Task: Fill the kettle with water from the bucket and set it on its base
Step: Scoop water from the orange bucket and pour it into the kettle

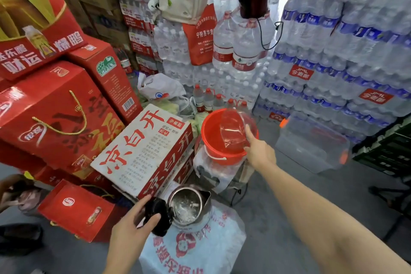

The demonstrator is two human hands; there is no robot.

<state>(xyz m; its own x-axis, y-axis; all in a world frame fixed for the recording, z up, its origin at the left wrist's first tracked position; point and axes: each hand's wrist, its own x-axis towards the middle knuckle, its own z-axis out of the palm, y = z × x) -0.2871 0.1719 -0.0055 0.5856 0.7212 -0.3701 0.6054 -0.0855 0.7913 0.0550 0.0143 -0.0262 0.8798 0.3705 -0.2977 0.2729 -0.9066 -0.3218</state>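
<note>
Clear plastic scoop (233,130) sits in the right hand (259,151), pinched at its rim, tilted over the red bucket (213,140). Nearer, the left hand (131,231) grasps the open kettle (189,209) by its black handle, well below the bucket.

Two bare forearms, no sleeves in view, left hand (130,227) and right hand (259,151) without gloves
</note>
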